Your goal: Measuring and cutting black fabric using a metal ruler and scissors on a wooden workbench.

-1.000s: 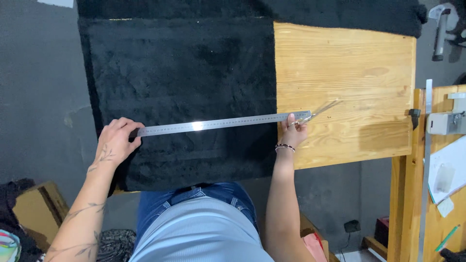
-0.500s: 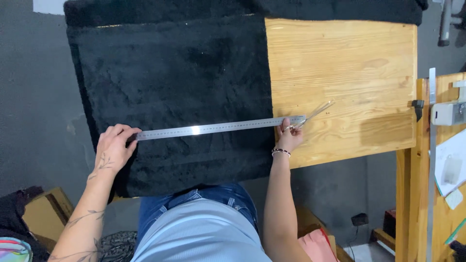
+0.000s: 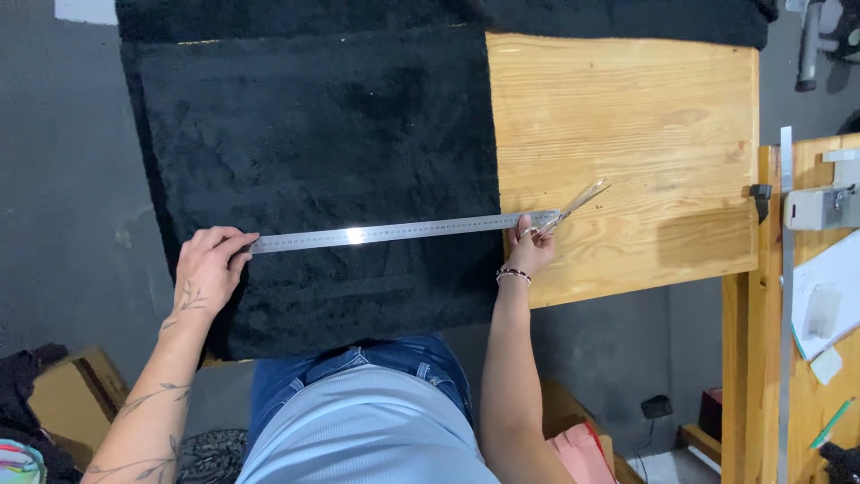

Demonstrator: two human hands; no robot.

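Observation:
A long steel ruler [image 3: 394, 232] lies across a black furry fabric [image 3: 322, 152] spread over the left part of a wooden table [image 3: 645, 125]. My left hand [image 3: 208, 269] presses on the ruler's left end near the fabric's left edge. My right hand [image 3: 530, 249] sits at the ruler's right end, by the fabric's right edge, and grips a pair of scissors [image 3: 573, 203] whose blades point up and to the right over bare wood.
A second wooden bench [image 3: 806, 376] stands at the right with a metal rule [image 3: 786, 296], a grey tool [image 3: 820, 208], paper and a green pen. Cardboard box [image 3: 54, 403] and clutter lie on the floor at lower left. Grey floor surrounds the table.
The view has shifted slightly, so the table sits a little further left and lower. Both hands stay on the ruler ends, and the scissors remain in my right hand.

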